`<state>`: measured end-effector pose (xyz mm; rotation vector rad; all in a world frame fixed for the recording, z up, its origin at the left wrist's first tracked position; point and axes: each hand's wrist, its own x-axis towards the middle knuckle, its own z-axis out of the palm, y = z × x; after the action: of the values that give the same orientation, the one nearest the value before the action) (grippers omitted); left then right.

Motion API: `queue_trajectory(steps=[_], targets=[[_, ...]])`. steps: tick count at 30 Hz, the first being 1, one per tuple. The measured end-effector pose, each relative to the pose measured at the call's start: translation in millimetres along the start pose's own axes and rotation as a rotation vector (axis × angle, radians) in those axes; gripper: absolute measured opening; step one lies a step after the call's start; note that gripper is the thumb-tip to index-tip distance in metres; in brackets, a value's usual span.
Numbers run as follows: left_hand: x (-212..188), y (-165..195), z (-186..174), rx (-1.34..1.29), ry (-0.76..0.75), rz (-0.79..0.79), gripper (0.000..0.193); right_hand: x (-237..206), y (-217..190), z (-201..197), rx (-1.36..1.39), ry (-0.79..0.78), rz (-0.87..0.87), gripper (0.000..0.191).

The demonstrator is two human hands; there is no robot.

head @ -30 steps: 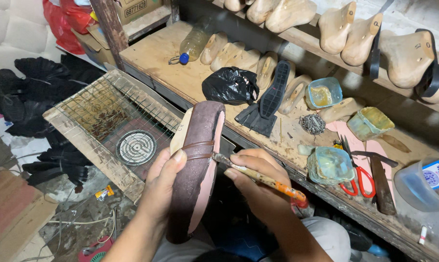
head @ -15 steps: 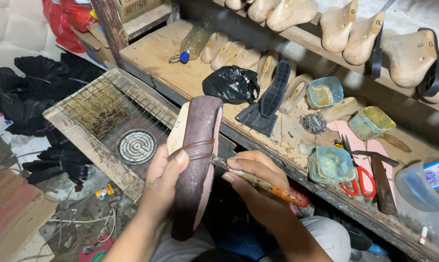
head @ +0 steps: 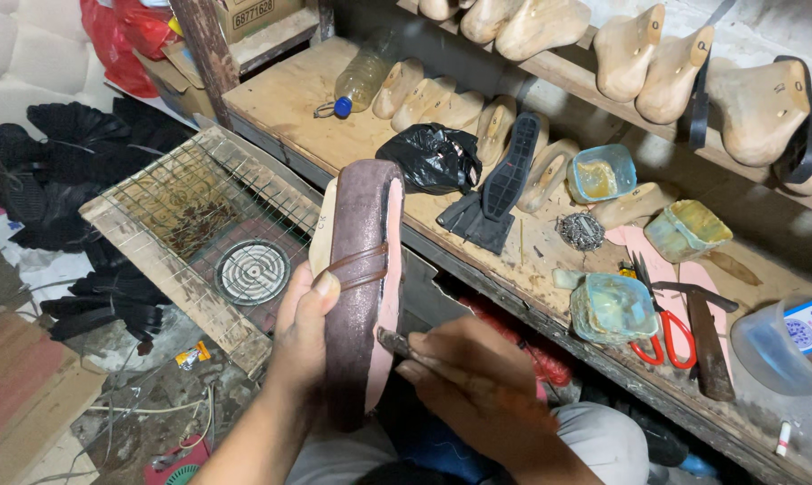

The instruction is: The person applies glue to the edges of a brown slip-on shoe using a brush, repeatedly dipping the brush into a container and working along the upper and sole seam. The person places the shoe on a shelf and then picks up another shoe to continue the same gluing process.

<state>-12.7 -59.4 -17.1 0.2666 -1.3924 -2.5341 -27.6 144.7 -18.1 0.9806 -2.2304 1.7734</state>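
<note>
Two hands | left hand [head: 303,328] grip clasps shoe [head: 361,287] upright | right hand [head: 478,386] pinches brush [head: 395,343]

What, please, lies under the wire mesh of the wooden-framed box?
Under the wire mesh shows a round coiled heater and dark scraps. The upheld brown shoe covers its right end.

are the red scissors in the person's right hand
No, the red-handled scissors lie on the workbench, while the right hand holds a small brush against the shoe.
</note>
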Motion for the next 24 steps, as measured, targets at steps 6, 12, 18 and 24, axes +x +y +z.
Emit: queue_trajectory(steps=[6,12,18,24], targets=[[2,4,5,-0.003,-0.075,0.060,0.048,23,11,-4,0.103,0.227,0.014,0.027],[3,5,7,-0.063,-0.093,0.077,0.052,22,2,1,0.010,0.111,-0.037,0.027],[7,1,-1,0.015,-0.093,0.091,0.050,30,-1,0,-0.048,0.171,-0.145,0.027],[7,-1,-4,0.009,-0.109,0.113,0.049,28,-2,2,0.008,0.102,-0.116,0.029]])
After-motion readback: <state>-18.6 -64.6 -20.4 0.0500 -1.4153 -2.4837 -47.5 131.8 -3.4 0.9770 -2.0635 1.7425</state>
